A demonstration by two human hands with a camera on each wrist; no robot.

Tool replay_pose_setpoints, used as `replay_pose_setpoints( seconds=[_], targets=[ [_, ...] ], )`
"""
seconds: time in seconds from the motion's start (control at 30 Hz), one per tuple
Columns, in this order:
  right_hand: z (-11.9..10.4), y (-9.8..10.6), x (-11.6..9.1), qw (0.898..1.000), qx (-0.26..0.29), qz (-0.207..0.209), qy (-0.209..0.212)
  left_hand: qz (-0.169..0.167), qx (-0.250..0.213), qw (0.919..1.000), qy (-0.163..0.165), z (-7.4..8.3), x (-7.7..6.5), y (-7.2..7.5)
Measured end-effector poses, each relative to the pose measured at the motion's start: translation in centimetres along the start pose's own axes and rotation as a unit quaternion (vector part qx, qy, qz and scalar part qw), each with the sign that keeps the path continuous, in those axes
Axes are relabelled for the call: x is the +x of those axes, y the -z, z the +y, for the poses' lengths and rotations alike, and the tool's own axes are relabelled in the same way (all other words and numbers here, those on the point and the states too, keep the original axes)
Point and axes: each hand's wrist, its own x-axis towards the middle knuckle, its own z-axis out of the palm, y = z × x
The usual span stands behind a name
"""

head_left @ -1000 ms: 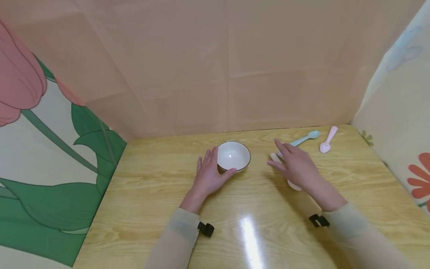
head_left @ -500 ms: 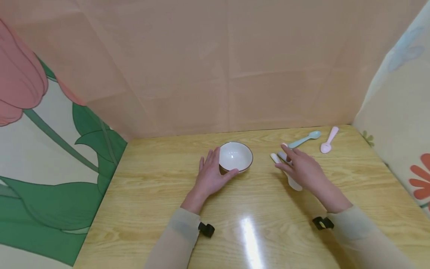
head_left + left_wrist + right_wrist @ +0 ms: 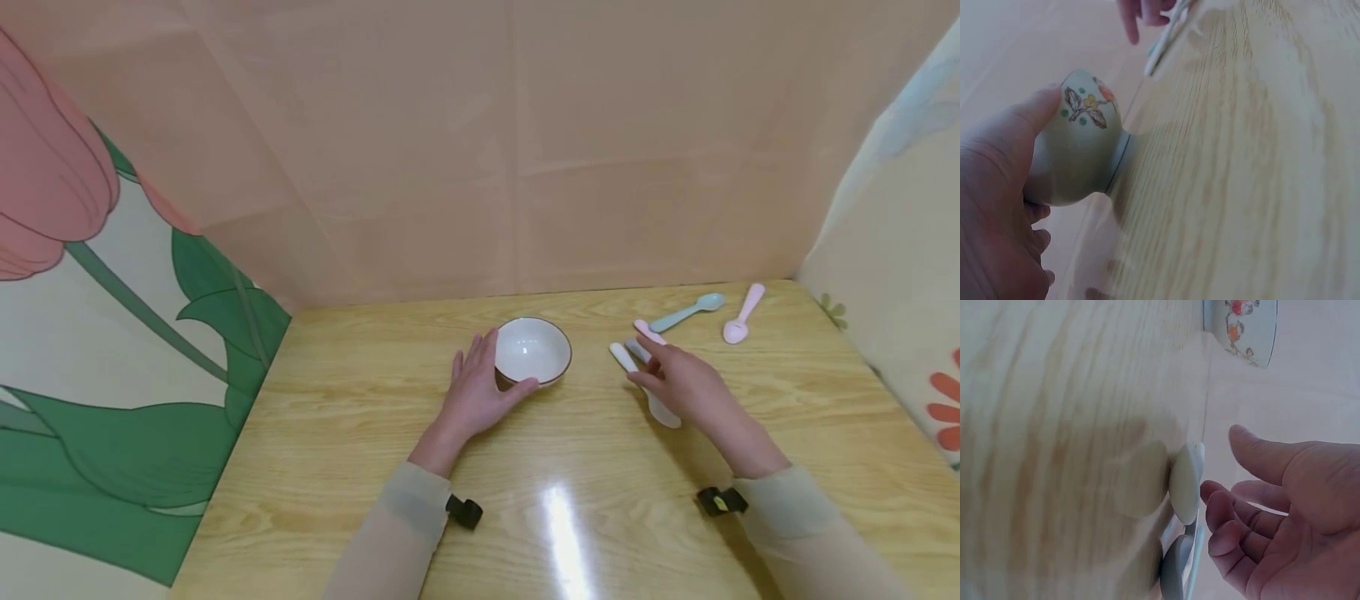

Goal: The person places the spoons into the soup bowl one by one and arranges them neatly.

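Bowl (image 3: 532, 350), glossy, round, clasped in left grip (image 3: 477, 398), right grip (image 3: 688, 385) apart above slender spoons (image 3: 663, 412)

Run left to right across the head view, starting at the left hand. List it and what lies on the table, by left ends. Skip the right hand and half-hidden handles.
Left hand → round white bowl with a brown rim → white spoon → light-blue spoon → fully visible pink spoon.

on the table (image 3: 337, 400) sit a bowl (image 3: 532, 352) and, right of it, a white spoon (image 3: 663, 411), a lilac spoon (image 3: 637, 349), a pink spoon (image 3: 648, 331), a blue spoon (image 3: 686, 314) and, farthest right, a second pink spoon (image 3: 744, 314).
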Motion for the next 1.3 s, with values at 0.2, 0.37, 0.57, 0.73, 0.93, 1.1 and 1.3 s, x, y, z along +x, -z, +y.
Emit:
replay_pose_setpoints(
  seconds=[0.2, 0.37, 0.57, 0.73, 0.93, 1.1, 1.3],
  targets=[
    [0.4, -0.1, -0.1, 1.000, 0.004, 0.000, 0.000, -0.008, -0.002, 1.0000, 0.002, 0.1, 0.4, -0.1],
    [0.5, -0.3, -0.1, 1.000, 0.009, -0.004, -0.014, -0.011, -0.002, 0.9999, -0.003, 0.1, 0.6, -0.1],
    [0.7, -0.5, 0.0, 1.000, 0.003, -0.002, -0.016, -0.012, -0.001, 0.9998, -0.014, 0.1, 0.5, 0.0],
    [0.7, -0.6, 0.1, 1.000, -0.002, 0.000, -0.020, -0.010, -0.004, 0.9998, -0.019, -0.1, 0.4, 0.0],
    [0.7, -0.7, 0.2, 1.000, -0.005, -0.011, -0.027, -0.012, -0.012, 0.9997, -0.016, -0.2, 0.1, -0.2],
    [0.8, -0.8, 0.4, 0.999, 0.009, -0.020, -0.030, -0.014, -0.019, 0.9997, -0.008, -0.2, -0.2, -0.2],
    [1.3, -0.6, 0.5, 0.999, 0.040, -0.017, -0.016, -0.014, -0.014, 0.9998, -0.007, -0.2, -0.1, -0.2]
  ],
)
